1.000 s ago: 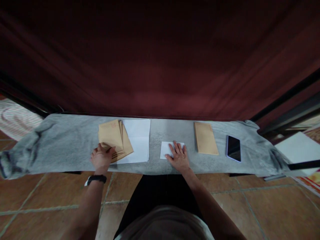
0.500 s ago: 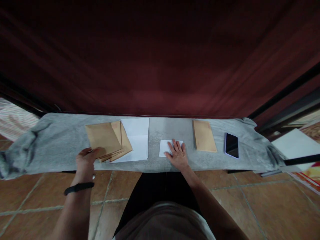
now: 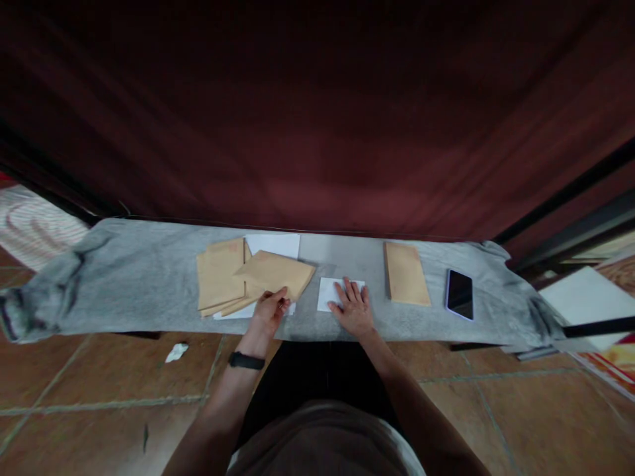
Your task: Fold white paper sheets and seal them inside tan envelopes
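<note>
Between its thumb and fingers, my left hand pinches the lower edge of a brown paper envelope. That envelope lies tilted over white paper sheets and partly over other brown envelopes, which are loosely stacked on the left. My right hand rests flat with spread fingers on a small folded white paper, covering its right part. Farther right lies a stack of brown envelopes, apart from both hands.
A grey cloth covers the narrow bench. On its right side lies a phone. A dark red curtain hangs along the back edge. A crumpled white scrap is on the tiled floor.
My left hand has moved right from the envelope pile, bringing one brown envelope over the white sheets toward the folded paper. My right hand has stayed in place on that paper.
</note>
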Demonstrator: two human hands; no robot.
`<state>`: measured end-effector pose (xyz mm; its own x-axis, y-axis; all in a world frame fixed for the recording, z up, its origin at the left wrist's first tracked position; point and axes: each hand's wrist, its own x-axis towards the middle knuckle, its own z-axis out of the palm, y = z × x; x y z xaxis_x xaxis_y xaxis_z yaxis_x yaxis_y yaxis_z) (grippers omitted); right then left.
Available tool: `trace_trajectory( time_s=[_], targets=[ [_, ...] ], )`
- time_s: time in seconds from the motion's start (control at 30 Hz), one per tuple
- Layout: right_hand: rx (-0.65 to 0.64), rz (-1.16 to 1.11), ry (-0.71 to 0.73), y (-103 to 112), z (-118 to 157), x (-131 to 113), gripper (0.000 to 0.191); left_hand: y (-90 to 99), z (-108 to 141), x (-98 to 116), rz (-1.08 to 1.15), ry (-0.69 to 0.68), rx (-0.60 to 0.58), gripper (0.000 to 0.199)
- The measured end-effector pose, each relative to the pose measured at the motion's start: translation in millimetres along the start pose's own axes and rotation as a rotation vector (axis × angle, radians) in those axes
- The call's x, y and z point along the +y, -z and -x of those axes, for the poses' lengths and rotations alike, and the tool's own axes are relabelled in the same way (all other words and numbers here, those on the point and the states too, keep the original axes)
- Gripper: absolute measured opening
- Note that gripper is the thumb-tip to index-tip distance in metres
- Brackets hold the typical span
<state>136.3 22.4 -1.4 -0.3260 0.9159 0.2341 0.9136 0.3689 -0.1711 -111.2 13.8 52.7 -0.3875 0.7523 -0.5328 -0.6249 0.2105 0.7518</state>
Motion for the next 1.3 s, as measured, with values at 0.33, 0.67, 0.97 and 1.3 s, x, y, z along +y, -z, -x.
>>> trace_trajectory(
  time_s=[0.33, 0.67, 0.97, 1.3],
  targets=[
    [0.001, -0.017, -0.003, 2.0, 0.1, -0.2, 0.062, -11.7, -0.5, -6.7, -0.064, 0.054, -0.021, 0.024],
    [-0.047, 0.006, 0.003, 4.9, -1.2, -0.8, 0.056, -35.0, 42.8, -62.9, -0.535, -0.224, -0.321, 0.039],
    [-0.168, 0.056, 0.02, 10.2, -0.2, -0.8, 0.062, -73.1, 28.3, -109.4, -1.551, -0.843, -0.526, 0.065],
    [-0.007, -0.002, -0.116, -0.5, 5.6, 6.8, 0.053, -65.2, 20.4, -119.3, -1.765, -1.005, -0.336, 0.072]
  ],
)
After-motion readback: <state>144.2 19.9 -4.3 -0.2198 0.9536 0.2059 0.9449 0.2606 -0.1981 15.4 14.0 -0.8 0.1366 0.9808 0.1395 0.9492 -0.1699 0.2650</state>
